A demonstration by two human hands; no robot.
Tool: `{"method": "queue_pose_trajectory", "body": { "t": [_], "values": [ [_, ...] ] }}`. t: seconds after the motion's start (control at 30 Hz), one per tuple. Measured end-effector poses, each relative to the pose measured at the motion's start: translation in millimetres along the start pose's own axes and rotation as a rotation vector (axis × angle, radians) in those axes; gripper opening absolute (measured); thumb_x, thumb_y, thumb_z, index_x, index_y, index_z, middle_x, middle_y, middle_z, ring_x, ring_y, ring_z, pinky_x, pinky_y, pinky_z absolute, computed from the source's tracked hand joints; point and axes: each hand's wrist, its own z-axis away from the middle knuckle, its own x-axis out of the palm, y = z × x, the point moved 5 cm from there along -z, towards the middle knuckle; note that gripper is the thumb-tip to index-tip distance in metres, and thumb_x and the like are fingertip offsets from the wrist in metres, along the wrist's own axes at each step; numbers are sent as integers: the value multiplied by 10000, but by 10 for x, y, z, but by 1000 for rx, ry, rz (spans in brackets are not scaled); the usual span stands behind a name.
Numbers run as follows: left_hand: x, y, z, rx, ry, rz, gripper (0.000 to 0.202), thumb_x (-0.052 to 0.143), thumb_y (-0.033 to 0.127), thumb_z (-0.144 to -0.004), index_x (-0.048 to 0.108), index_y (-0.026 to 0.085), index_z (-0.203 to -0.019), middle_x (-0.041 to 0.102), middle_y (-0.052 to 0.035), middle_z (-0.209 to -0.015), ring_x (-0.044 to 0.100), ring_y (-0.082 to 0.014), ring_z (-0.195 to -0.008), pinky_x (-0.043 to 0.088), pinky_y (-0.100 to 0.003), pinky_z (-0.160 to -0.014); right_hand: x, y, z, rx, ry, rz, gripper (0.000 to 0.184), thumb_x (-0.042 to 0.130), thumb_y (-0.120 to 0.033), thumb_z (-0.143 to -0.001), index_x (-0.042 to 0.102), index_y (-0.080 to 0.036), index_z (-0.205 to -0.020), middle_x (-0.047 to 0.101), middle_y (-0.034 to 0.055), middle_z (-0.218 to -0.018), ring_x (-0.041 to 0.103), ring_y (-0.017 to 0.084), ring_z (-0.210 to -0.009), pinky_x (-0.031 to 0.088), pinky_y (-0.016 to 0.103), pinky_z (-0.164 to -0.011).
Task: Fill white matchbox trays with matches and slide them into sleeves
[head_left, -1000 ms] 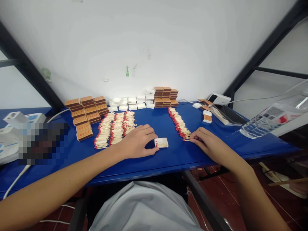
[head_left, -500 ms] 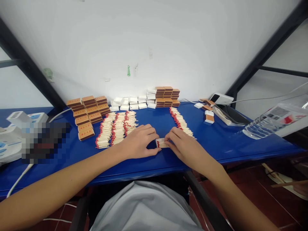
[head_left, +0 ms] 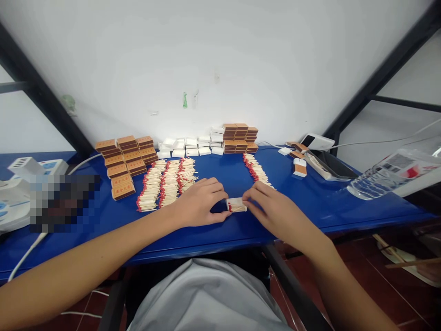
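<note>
A small white matchbox tray (head_left: 237, 202) lies on the blue table between my hands, with red-headed matches (head_left: 237, 208) along its near side. At the tray's left end, my left hand (head_left: 201, 202) grips it between thumb and fingers. My right hand (head_left: 272, 204) has its fingertips pinched together at the tray's right end; what they hold is hidden. Rows of loose matches (head_left: 168, 181) lie beyond my left hand. Another row of matches (head_left: 257, 171) runs down behind my right hand, which covers its near end.
Orange matchbox sleeves (head_left: 124, 165) are stacked at the left, with more sleeves (head_left: 240, 138) by the wall. White trays (head_left: 191, 146) stand between them. At the right are a white device (head_left: 317, 141) and a plastic bottle (head_left: 392, 172). A power strip (head_left: 20, 184) sits far left.
My right hand has moved slightly right, off the matches to the tray's end. The tray has shifted a little right, and more of its white bottom shows. My left hand has hardly moved.
</note>
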Motion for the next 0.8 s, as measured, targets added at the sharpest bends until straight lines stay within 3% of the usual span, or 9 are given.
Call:
{"method": "queue_pose_trajectory", "body": {
  "t": [0.2,0.33,0.57,0.8],
  "values": [
    [-4,-14,-1,-3,-9,7,247,725,406,-981,748,172,-1055,737,-81,-1002,677,-246,-989,534,-387,-865,-187,803,384,234,143,-63,246,537,-437,-1085,693,-260,-1017,682,85,-988,646,241,-830,524,388,-739],
    [-2,-19,-2,-3,-6,10,255,724,405,-980,754,163,-1057,740,-82,-998,680,-247,-976,538,-393,-857,-167,1186,601,308,124,-75,328,619,-562,-1025,727,-253,-1009,685,87,-980,646,253,-837,520,394,-726],
    [-8,-18,-5,5,4,17,238,734,391,-973,752,166,-1052,745,-79,-996,682,-244,-967,539,-394,-849,-86,1154,500,307,65,-141,387,552,-591,-1051,710,-256,-940,690,84,-984,636,244,-814,515,394,-715],
    [-11,-20,-2,-2,-11,26,246,714,398,-987,752,162,-1049,743,-82,-1000,678,-244,-978,542,-392,-859,-101,1048,503,252,15,-142,340,483,-517,-1097,642,-258,-945,665,80,-1016,633,255,-914,523,398,-831]
  ]
}}
